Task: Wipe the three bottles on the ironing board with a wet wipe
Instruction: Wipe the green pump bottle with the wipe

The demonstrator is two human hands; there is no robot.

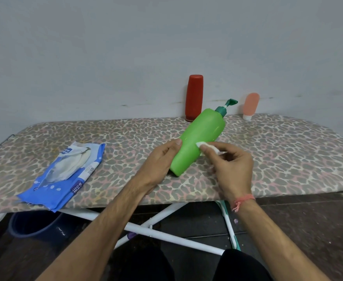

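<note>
A green pump bottle (pixel 200 136) is tilted over the leopard-print ironing board (pixel 278 151), its pump pointing away from me. My left hand (pixel 162 159) grips its lower body from the left. My right hand (pixel 231 165) pinches a small folded white wet wipe (pixel 207 147) and holds it against the bottle's right side. A red bottle (pixel 194 97) stands cap-down at the board's far edge by the wall. A small peach bottle (pixel 250 105) stands cap-down to its right.
A blue wet-wipe pack (pixel 65 175) lies open at the board's front left, partly over the edge. Below the board are white crossed legs (pixel 162 234), a dark bucket (pixel 34 226) and my knees.
</note>
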